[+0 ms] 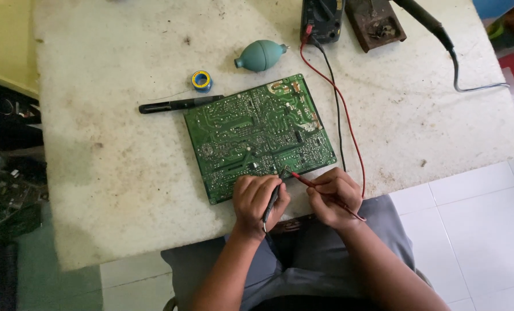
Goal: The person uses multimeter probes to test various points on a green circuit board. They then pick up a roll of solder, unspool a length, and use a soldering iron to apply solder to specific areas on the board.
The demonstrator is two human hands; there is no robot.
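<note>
Green rectangular circuit board (pixel 260 135) is lying solder side up on the stained white worktop (pixel 113 167), its near edge just ahead of both hands. Left hand (pixel 258 198) is closing a pencil-like grip round the slim black probe (pixel 272 201); right hand (pixel 334 196) is pinching the red probe (pixel 303 179), both tips meeting near that edge. Judging from here, resting both wrists on the worktop is keeping each tip on one joint, not bridging neighbours.

Counter (pixel 124 173): pale, stained, worn top. Floor (pixel 476 230): white square tiles at 4 o'clock. Wall (pixel 4 40): yellow, at 10 o'clock.
</note>
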